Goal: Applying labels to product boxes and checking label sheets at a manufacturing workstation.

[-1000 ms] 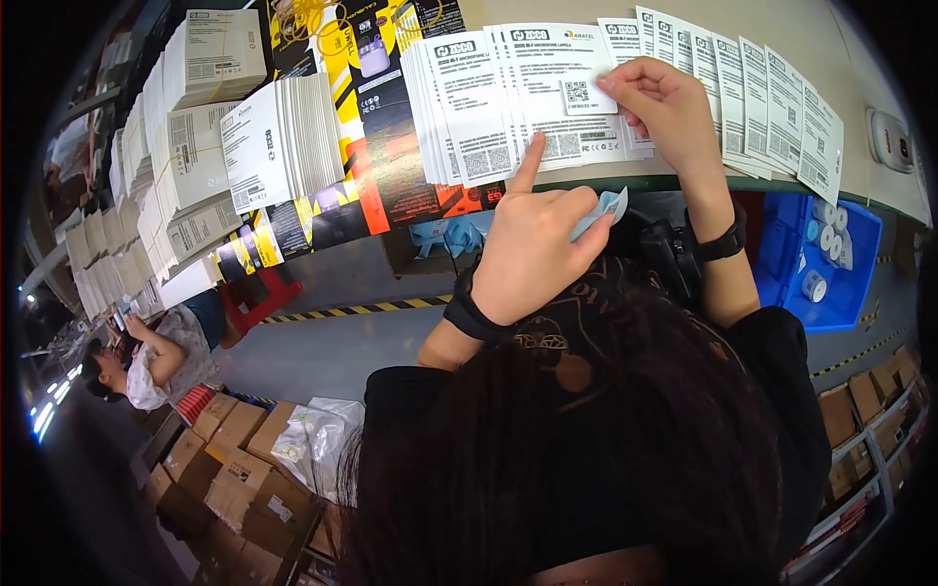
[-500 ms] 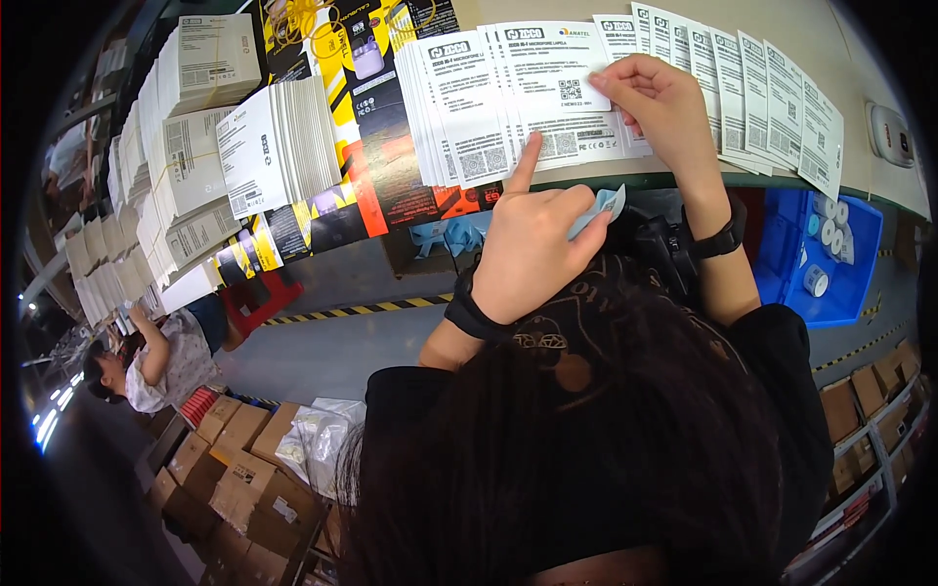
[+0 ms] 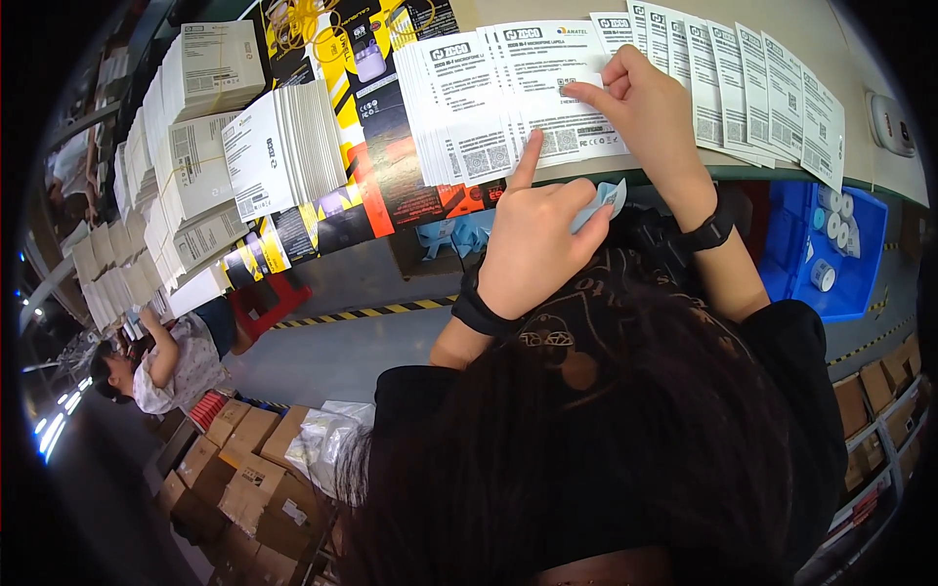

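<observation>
White printed card (image 3: 532,93), small coded label (image 3: 565,83) on its right half, directly under the outstretched thumb of the right hand (image 3: 645,103), forefinger spread apart; at its near edge, left hand (image 3: 537,230), forefinger down, pinching blue paper (image 3: 612,196).

Head-worn fisheye view, steeply downward

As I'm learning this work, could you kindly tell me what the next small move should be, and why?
Probably press the small white code-printed label flat with the bare right hand: its thumb lies over the label, while the bare left hand rests its index finger on the white rectangular printed sheet beneath.
</observation>
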Tool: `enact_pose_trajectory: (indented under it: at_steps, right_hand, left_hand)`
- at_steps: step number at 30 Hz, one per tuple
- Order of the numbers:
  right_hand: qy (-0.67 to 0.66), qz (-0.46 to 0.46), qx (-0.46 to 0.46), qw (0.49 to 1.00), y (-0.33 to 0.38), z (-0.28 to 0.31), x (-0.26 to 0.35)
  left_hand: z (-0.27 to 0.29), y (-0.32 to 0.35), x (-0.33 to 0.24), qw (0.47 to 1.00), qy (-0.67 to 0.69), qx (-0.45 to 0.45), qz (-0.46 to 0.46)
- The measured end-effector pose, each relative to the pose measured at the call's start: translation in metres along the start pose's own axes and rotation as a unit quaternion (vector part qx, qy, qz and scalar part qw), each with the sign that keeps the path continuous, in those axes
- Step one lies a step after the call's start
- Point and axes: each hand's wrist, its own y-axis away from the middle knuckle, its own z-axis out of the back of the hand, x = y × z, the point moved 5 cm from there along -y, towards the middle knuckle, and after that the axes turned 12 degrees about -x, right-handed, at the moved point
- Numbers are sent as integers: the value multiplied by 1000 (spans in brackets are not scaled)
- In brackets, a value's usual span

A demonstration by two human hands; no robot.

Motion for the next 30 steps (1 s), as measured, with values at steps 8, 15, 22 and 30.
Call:
enact_pose_trajectory:
  at_steps: [8,15,22,30]
  right_hand:
    - [-80,-74,-39,993,-1,0,-7]
    - [-133,-20,-25,991,-2,12,4]
    - [-53,336,123,932,17,-2,52]
    - [101,297,141,939,14,36,23]
  left_hand:
    - [0,1,0,1000,3,-26,1]
    - [3,8,-2,999,-31,-39,0]
    - [-1,8,5,998,-50,-46,-12]
    - [4,6,3,998,-50,-16,18]
